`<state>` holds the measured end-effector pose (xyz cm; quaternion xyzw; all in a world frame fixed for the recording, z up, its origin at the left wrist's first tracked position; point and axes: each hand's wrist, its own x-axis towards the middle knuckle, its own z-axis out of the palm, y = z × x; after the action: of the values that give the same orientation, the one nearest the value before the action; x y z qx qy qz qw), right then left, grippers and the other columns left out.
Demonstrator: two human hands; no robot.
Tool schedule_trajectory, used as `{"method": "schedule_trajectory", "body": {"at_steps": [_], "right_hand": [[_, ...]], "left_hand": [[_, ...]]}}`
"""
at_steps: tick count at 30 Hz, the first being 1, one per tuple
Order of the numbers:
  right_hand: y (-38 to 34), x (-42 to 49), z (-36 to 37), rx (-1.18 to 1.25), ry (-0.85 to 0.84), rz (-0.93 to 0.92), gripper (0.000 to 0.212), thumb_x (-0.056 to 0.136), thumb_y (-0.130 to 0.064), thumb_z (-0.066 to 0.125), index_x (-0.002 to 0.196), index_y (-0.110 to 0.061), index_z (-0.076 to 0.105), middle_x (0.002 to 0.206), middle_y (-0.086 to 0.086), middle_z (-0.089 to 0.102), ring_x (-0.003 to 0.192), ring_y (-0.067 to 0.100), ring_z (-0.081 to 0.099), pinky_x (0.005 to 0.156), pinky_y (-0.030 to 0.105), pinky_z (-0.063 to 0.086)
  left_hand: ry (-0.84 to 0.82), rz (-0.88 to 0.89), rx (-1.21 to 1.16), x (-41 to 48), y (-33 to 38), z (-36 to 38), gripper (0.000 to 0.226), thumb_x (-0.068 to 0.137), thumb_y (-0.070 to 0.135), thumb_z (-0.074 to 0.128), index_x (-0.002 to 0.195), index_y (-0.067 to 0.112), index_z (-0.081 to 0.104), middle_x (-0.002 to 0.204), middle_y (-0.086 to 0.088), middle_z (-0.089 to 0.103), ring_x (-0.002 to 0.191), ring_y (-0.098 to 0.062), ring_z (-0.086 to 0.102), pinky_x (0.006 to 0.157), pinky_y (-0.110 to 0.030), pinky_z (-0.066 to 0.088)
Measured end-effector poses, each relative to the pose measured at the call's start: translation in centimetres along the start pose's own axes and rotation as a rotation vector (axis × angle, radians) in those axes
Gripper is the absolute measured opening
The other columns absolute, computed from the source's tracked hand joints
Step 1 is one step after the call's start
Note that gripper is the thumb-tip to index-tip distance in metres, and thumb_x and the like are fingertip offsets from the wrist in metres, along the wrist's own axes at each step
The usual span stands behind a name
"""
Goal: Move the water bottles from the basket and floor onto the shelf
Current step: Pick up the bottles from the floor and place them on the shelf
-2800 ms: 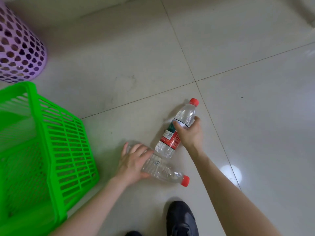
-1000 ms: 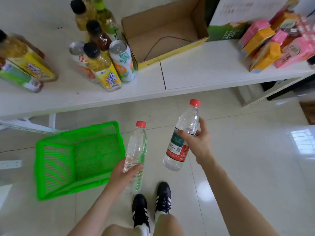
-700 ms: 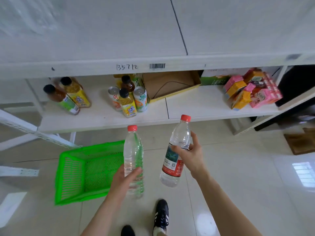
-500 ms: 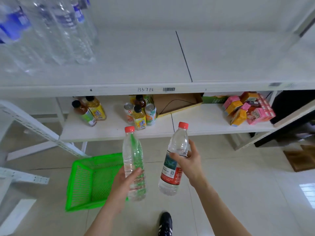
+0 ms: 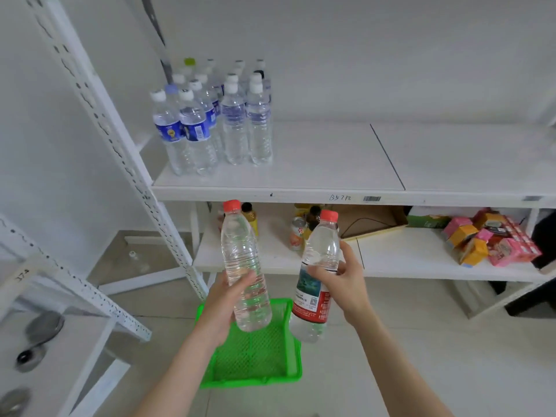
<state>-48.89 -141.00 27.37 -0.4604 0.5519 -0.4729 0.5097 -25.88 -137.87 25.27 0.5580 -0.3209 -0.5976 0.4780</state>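
Note:
My left hand (image 5: 224, 305) grips a clear, unlabelled water bottle (image 5: 240, 254) with a red cap, held upright. My right hand (image 5: 343, 281) grips a second red-capped water bottle (image 5: 319, 260) that has a red and green label. Both bottles hang in front of the white shelf (image 5: 316, 164), just below its upper board. Several water bottles (image 5: 216, 121) with white caps stand grouped at the left end of that board. The green basket (image 5: 255, 353) sits on the floor below my hands and looks empty.
The lower board (image 5: 406, 257) carries drink bottles and cans, an open cardboard box (image 5: 370, 221) and pink and orange cartons (image 5: 487, 242). A slotted white upright (image 5: 120, 152) slants down the left. Another white rack (image 5: 60, 296) with round metal parts stands at the lower left.
I rose from the floor, where each hand took a lying bottle. Both bottles came up with me, and the view lifted from the lower board to the upper board with its bottle group.

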Motion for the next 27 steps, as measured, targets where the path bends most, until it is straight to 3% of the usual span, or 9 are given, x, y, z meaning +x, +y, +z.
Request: {"method": "schedule_trajectory", "body": {"at_steps": [3, 6, 11, 13, 17, 21, 23, 25, 27], "right_hand": [[-1.9, 0.8, 2.3, -0.007, -0.038, -0.038, 0.061, 0.068, -0.01, 0.083, 0.115, -0.039, 0.056, 0.099, 0.002, 0.074, 0.082, 0.019, 0.074, 0.062, 0.031, 0.06], [-3.9, 2.4, 3.8, -0.015, -0.071, -0.087, 0.061, 0.068, -0.011, 0.083, 0.113, -0.043, 0.056, 0.098, -0.002, 0.074, 0.083, 0.015, 0.073, 0.06, 0.026, 0.058], [-7.5, 6.5, 5.3, -0.053, -0.144, -0.16, 0.066, 0.068, -0.013, 0.083, 0.1, -0.063, 0.054, 0.094, -0.012, 0.075, 0.083, 0.009, 0.072, 0.057, 0.019, 0.056], [-8.7, 8.6, 5.7, -0.067, -0.172, -0.18, 0.069, 0.069, -0.012, 0.083, 0.099, -0.066, 0.053, 0.095, -0.011, 0.075, 0.083, 0.01, 0.073, 0.058, 0.02, 0.056], [-11.2, 12.7, 7.0, -0.087, -0.197, -0.217, 0.069, 0.068, -0.019, 0.085, 0.106, -0.064, 0.049, 0.099, -0.015, 0.074, 0.087, 0.008, 0.072, 0.062, 0.023, 0.058], [-12.6, 16.2, 8.3, -0.093, -0.205, -0.24, 0.071, 0.068, -0.015, 0.084, 0.119, -0.05, 0.05, 0.098, -0.011, 0.075, 0.086, 0.01, 0.073, 0.06, 0.022, 0.058], [-13.2, 17.8, 9.0, -0.106, -0.197, -0.256, 0.074, 0.067, -0.015, 0.085, 0.125, -0.043, 0.048, 0.099, -0.008, 0.075, 0.087, 0.013, 0.073, 0.066, 0.029, 0.059], [-13.6, 19.2, 9.9, -0.123, -0.178, -0.271, 0.077, 0.067, -0.015, 0.085, 0.128, -0.041, 0.047, 0.1, -0.006, 0.075, 0.09, 0.013, 0.072, 0.072, 0.034, 0.059], [-13.9, 20.6, 10.8, -0.124, -0.162, -0.28, 0.076, 0.067, -0.014, 0.085, 0.126, -0.044, 0.047, 0.099, -0.009, 0.074, 0.089, 0.01, 0.071, 0.069, 0.029, 0.057]], "left_hand": [[-0.006, 0.065, -0.006, 0.3, 2.5, -1.8, 0.079, 0.041, 0.056, 0.091, 0.112, 0.031, 0.066, 0.108, -0.004, 0.074, 0.102, -0.029, 0.069, 0.094, -0.054, 0.05], [-0.026, 0.128, -0.012, 1.5, 5.1, -2.7, 0.085, 0.041, 0.051, 0.093, 0.117, 0.022, 0.064, 0.109, -0.006, 0.073, 0.105, -0.031, 0.068, 0.092, -0.05, 0.051], [-0.068, 0.229, 0.047, 4.6, 9.9, -2.7, 0.053, 0.054, 0.041, 0.088, 0.104, 0.035, 0.07, 0.109, -0.001, 0.074, 0.103, -0.019, 0.069, 0.092, -0.044, 0.05], [-0.048, 0.254, 0.063, 6.4, 11.6, -2.6, 0.062, 0.053, 0.043, 0.089, 0.11, 0.031, 0.067, 0.111, -0.001, 0.073, 0.105, -0.019, 0.069, 0.094, -0.044, 0.049], [-0.022, 0.305, 0.094, 10.2, 14.4, -2.8, 0.076, 0.052, 0.042, 0.09, 0.119, 0.023, 0.059, 0.11, 0.0, 0.073, 0.102, -0.018, 0.07, 0.087, -0.039, 0.053], [-0.009, 0.305, 0.09, 13.8, 16.3, -3.5, 0.071, 0.053, 0.036, 0.091, 0.115, 0.024, 0.06, 0.108, 0.001, 0.074, 0.101, -0.016, 0.07, 0.083, -0.034, 0.052], [-0.009, 0.322, 0.128, 15.7, 17.3, -3.6, 0.065, 0.057, 0.035, 0.091, 0.114, 0.028, 0.061, 0.109, 0.006, 0.073, 0.101, -0.009, 0.069, 0.084, -0.031, 0.05], [-0.011, 0.322, 0.16, 17.5, 18.2, -3.8, 0.06, 0.061, 0.034, 0.09, 0.113, 0.032, 0.06, 0.108, 0.011, 0.073, 0.099, -0.004, 0.068, 0.082, -0.028, 0.05], [-0.022, 0.318, 0.178, 19.2, 18.9, -4.0, 0.058, 0.062, 0.033, 0.09, 0.112, 0.036, 0.06, 0.106, 0.016, 0.073, 0.096, 0.001, 0.067, 0.077, -0.022, 0.048]]}}
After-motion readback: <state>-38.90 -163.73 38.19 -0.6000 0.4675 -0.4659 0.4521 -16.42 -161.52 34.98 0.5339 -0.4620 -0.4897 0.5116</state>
